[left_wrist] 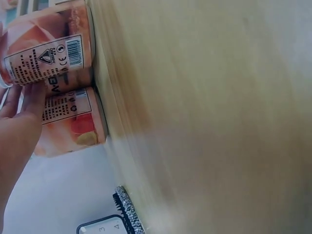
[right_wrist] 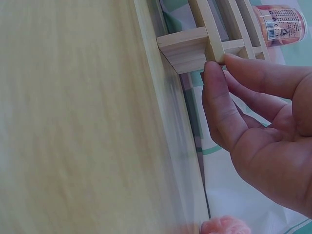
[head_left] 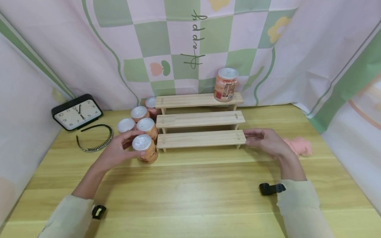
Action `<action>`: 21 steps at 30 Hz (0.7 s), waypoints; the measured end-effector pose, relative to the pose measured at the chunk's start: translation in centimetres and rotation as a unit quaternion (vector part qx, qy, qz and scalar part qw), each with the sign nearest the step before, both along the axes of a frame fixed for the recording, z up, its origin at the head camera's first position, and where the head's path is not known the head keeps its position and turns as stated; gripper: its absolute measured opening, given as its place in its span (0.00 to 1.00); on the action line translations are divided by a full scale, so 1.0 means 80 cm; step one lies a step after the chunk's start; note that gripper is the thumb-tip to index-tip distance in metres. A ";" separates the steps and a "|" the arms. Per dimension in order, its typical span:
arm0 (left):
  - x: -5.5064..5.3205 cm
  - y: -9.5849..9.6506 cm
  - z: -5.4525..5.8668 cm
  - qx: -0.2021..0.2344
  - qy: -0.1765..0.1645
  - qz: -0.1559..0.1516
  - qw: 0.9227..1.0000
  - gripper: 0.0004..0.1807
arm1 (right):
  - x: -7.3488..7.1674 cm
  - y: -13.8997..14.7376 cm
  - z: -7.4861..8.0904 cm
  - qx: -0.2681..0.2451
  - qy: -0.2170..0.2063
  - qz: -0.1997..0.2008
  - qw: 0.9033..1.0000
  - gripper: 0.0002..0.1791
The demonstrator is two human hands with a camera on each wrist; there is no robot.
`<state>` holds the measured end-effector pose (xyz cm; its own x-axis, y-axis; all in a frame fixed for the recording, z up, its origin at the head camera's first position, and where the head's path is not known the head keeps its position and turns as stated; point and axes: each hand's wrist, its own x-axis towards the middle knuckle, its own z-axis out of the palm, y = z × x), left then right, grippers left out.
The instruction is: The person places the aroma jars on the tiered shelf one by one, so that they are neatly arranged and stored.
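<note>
My left hand point(head_left: 117, 151) holds the nearest of several orange-pink cans point(head_left: 149, 154) with white ribbed lids, thumb on its near side and fingers behind. In the left wrist view its printed label and barcode show on the can point(left_wrist: 46, 58), another can point(left_wrist: 73, 124) beside it. Just right of the cans stands a three-tier wooden step rack point(head_left: 200, 139). At the rack's right end, my right hand point(head_left: 265, 141) pinches the corner of the lowest board, thumb and fingertips meeting there in the right wrist view. One more can point(head_left: 225, 86) stands on the top tier, towards its right end.
A black-framed clock point(head_left: 78, 112) stands at the back left, a dark headband point(head_left: 102, 145) lying before it. Behind my right hand lies a pink fluffy item point(head_left: 300, 146). A checkered curtain point(head_left: 184, 39) hangs close behind the rack. Wooden tabletop point(head_left: 184, 195) stretches in front.
</note>
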<state>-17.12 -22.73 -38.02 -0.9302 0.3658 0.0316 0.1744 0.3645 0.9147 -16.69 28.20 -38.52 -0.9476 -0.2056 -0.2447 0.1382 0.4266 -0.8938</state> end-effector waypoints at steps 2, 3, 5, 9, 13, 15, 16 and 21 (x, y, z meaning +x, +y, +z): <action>0.000 0.000 -0.001 0.001 0.003 0.002 1.000 0.34 | 0.001 0.000 0.001 -0.001 0.002 0.002 1.000 0.31; 0.001 0.000 -0.001 -0.001 0.006 0.004 1.000 0.34 | 0.001 0.000 0.001 -0.001 0.003 0.003 1.000 0.31; 0.002 -0.001 -0.001 -0.003 0.009 0.008 1.000 0.34 | 0.001 0.000 0.001 0.000 0.005 0.003 1.000 0.31; 0.003 -0.001 0.000 0.001 0.016 0.012 1.000 0.33 | 0.002 -0.001 0.003 0.001 0.006 0.004 1.000 0.31; 0.004 0.001 0.002 0.008 0.027 0.008 1.000 0.33 | 0.002 -0.002 0.003 -0.006 0.003 0.006 1.000 0.32; 0.004 0.002 0.005 0.013 0.031 0.005 0.999 0.32 | 0.002 -0.002 0.002 -0.008 0.003 0.006 1.000 0.32; 0.004 0.003 0.006 0.016 0.031 0.004 0.999 0.32 | 0.001 -0.002 0.002 -0.009 0.003 0.006 1.000 0.32; 0.005 0.004 0.015 0.022 0.029 0.013 0.999 0.32 | 0.001 -0.001 0.001 -0.015 0.004 0.007 1.000 0.32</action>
<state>-16.70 -22.39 -36.84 -0.9357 0.3383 0.1002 0.2177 0.3300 0.9185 -16.61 28.11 -38.43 -0.9465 -0.2254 -0.2310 0.1257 0.4019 -0.9070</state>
